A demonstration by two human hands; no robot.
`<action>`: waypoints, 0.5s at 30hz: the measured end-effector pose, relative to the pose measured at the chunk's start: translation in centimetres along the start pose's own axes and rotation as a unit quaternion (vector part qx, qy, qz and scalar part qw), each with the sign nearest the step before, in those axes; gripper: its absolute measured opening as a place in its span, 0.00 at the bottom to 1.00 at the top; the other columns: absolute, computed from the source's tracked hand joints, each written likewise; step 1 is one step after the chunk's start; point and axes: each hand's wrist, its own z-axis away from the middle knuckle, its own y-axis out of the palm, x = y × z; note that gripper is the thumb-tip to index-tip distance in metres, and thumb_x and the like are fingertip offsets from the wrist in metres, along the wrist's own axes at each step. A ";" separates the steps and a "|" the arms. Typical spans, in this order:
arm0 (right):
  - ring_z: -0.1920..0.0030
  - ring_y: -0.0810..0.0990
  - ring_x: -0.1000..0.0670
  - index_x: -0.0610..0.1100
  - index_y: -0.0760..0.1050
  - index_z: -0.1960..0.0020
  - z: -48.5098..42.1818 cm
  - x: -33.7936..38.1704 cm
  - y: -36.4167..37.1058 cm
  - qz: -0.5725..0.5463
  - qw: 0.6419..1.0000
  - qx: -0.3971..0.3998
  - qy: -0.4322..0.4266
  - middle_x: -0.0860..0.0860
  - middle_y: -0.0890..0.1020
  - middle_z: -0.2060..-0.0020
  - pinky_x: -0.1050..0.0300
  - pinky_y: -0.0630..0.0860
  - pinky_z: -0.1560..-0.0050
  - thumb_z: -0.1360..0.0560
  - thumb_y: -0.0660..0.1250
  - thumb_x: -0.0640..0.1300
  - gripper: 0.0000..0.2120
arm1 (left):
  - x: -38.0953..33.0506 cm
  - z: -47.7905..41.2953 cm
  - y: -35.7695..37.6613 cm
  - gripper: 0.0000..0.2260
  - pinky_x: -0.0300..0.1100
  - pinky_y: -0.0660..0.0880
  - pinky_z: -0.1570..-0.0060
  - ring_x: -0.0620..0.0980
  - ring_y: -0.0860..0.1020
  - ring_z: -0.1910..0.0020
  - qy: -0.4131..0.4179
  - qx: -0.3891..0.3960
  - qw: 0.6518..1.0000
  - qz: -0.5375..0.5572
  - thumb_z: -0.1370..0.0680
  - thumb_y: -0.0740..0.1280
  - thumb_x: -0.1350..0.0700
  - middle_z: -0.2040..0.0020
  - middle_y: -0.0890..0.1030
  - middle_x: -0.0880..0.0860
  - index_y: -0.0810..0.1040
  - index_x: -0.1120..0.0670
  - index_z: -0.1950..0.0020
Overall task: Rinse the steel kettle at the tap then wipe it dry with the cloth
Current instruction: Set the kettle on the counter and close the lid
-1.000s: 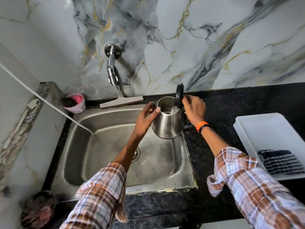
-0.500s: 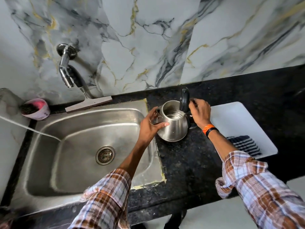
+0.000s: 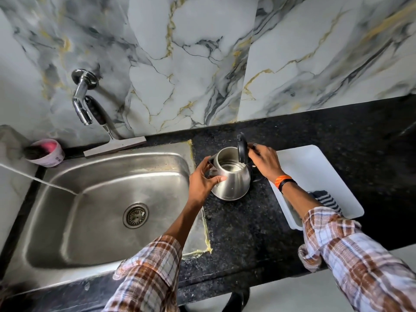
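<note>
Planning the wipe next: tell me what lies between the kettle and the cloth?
In the head view, the right hand and forearm, over the white tray's bare floor, lie between kettle and cloth.

The brushed silver steel kettle (image 3: 231, 180) carries a black hinged lid (image 3: 242, 147); the speckled black granite counter (image 3: 236, 233) lies under it; the white rectangular plastic tray (image 3: 315, 167) holds a dark cloth with pale grey stripes (image 3: 326, 199); the wall of white marble tiles (image 3: 202, 64) shows grey and gold veining; both shirt sleeves (image 3: 360, 262) are plaid in white, brown and orange; the wrist bands (image 3: 284, 181) are orange and black; the small round tub (image 3: 46, 153) is pink.
</note>
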 end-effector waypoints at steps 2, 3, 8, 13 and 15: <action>0.50 0.82 0.43 0.50 0.82 0.45 0.0 0.0 -0.1 0.002 1.000 0.019 0.006 0.46 0.86 0.54 0.52 0.71 0.57 0.28 0.54 0.66 0.28 | 0.0 0.1 0.1 0.31 0.43 0.79 0.35 0.49 0.82 0.36 0.007 -0.003 1.000 -0.011 0.30 0.82 0.60 0.36 0.84 0.51 0.76 0.51 0.29; 0.50 0.82 0.43 0.51 0.81 0.45 0.0 0.1 -0.1 0.004 1.000 0.024 0.008 0.46 0.86 0.55 0.53 0.70 0.57 0.29 0.53 0.68 0.28 | -0.1 0.1 0.2 0.31 0.39 0.79 0.37 0.47 0.82 0.36 0.011 -0.004 1.000 -0.015 0.30 0.83 0.58 0.37 0.84 0.49 0.76 0.50 0.29; 0.44 0.80 0.39 0.57 0.76 0.39 -0.3 0.6 0.3 0.087 0.995 0.043 0.002 0.46 0.85 0.48 0.50 0.71 0.51 0.31 0.55 0.74 0.30 | -0.1 0.1 0.0 0.31 0.32 0.77 0.40 0.38 0.81 0.38 0.009 -0.002 1.000 -0.027 0.31 0.83 0.56 0.39 0.84 0.43 0.77 0.47 0.31; 0.44 0.80 0.39 0.59 0.72 0.38 -0.9 1.0 1.1 0.167 0.982 0.084 -0.014 0.45 0.85 0.49 0.49 0.71 0.46 0.33 0.61 0.73 0.29 | 0.4 -0.1 0.0 0.32 0.31 0.77 0.42 0.38 0.82 0.39 0.006 -0.002 0.999 -0.038 0.32 0.83 0.56 0.40 0.84 0.42 0.76 0.48 0.31; 0.46 0.81 0.39 0.59 0.71 0.40 -1.0 1.1 1.4 0.177 0.980 0.086 -0.013 0.44 0.85 0.51 0.49 0.69 0.48 0.32 0.64 0.70 0.26 | 0.5 -0.1 0.0 0.32 0.31 0.77 0.41 0.36 0.81 0.39 0.003 -0.003 0.999 -0.040 0.32 0.84 0.55 0.40 0.84 0.40 0.76 0.49 0.30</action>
